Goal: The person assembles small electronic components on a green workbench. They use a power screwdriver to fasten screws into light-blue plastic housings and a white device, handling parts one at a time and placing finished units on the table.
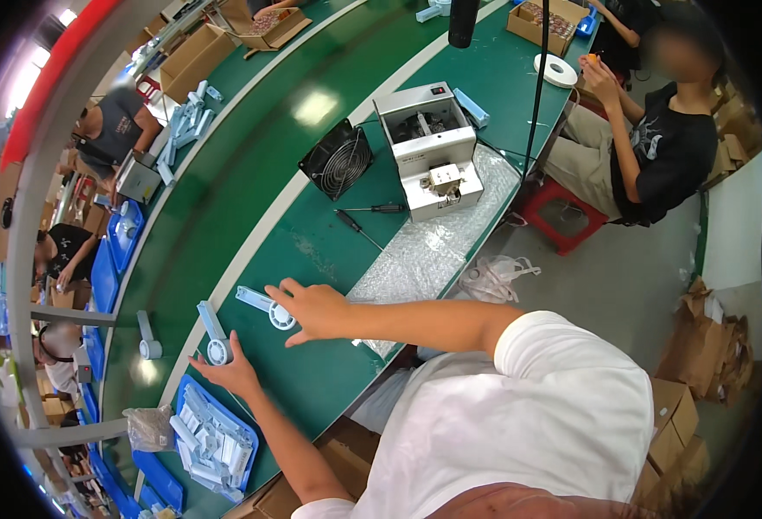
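Left hand [229, 370] pinching pale blue plastic handle part with round white end [215, 331] on green bench [312, 381]; right hand [312, 310] spread open, fingertips on second matching part [264, 306] just beside; best to keep both flat, grip near round ends.
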Demonstrator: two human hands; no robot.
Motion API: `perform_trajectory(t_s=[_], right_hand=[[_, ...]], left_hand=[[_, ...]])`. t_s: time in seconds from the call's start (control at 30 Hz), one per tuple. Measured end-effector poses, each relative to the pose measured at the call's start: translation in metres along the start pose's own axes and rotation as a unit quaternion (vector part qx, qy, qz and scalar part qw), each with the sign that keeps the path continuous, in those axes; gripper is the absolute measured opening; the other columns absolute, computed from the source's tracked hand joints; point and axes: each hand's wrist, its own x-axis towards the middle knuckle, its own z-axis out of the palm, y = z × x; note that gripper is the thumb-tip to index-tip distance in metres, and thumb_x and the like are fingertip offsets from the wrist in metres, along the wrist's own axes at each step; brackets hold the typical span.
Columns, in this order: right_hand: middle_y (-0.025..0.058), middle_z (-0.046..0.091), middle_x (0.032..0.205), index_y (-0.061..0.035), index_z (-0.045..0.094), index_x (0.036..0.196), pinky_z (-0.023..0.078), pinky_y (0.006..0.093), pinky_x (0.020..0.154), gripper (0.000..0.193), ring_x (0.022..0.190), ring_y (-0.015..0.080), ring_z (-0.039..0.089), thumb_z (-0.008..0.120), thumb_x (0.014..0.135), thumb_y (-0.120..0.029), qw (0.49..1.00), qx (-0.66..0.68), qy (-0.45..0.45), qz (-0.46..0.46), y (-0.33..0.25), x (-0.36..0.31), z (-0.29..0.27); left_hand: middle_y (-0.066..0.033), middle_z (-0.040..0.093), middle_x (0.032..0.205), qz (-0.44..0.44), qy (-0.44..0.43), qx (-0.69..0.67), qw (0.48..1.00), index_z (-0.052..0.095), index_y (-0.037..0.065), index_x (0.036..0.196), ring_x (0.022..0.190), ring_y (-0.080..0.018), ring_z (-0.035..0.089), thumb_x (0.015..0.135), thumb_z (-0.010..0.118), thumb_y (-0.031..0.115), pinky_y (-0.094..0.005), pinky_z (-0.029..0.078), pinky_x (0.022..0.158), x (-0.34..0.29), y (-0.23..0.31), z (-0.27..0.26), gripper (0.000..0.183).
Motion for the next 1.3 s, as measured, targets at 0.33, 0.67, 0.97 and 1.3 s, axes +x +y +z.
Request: perform_trajectory(t_s=[0.33,0.67,0.97,1.3], right_hand=[[-0.0006,0.061,0.096,-0.0052,0.066,0.119,0.038,0.0176,0.064,0.029,0.074,0.0024,0.046,0.043,0.105,-0.016,0.838,0.536,0.087,0.047,0.001,-0.022,-0.138],[0.0109,0.059,0.108,-0.0022,0.045,0.134,0.054,0.0334,0.072,0.051,0.085,0.0196,0.061,0.07,0.09,-0.01,0.856,0.062,0.495,-0.132,0.049,0.056,-0.322],[0.0071,0.061,0.101,-0.0089,0.032,0.145,0.053,0.0297,0.052,0.051,0.067,0.0143,0.061,0.059,0.102,-0.014,0.81,0.409,0.388,-0.163,-0.05,0.056,-0.291],[0.0069,0.059,0.103,-0.0104,0.043,0.132,0.052,0.0285,0.056,0.033,0.073,0.0141,0.059,0.056,0.104,-0.021,0.764,0.491,0.389,-0.155,-0.075,0.059,-0.266]], left_hand=[[-0.0104,0.05,0.139,0.042,-0.418,-0.587,0.692,0.034,-0.003,0.148,0.126,-0.0172,0.05,0.103,0.052,0.014,-0.0301,0.038,0.107,-0.14,0.235,-0.005,0.052],[-0.0015,0.066,0.086,0.045,-0.451,-0.455,0.767,0.063,0.001,0.13,0.066,-0.0047,0.046,0.105,0.05,0.013,-0.0202,0.04,0.061,-0.119,0.267,-0.006,0.031],[-0.0049,0.066,0.105,0.079,-0.319,-0.598,0.731,0.061,0.001,0.13,0.075,-0.0043,0.051,0.09,0.072,0.005,-0.0169,0.038,0.061,-0.093,0.297,-0.009,0.042],[-0.0059,0.071,0.112,0.134,-0.227,-0.575,0.775,0.064,0.003,0.129,0.079,-0.0058,0.059,0.084,0.08,0.009,-0.0188,0.042,0.062,-0.076,0.309,-0.055,0.048]])
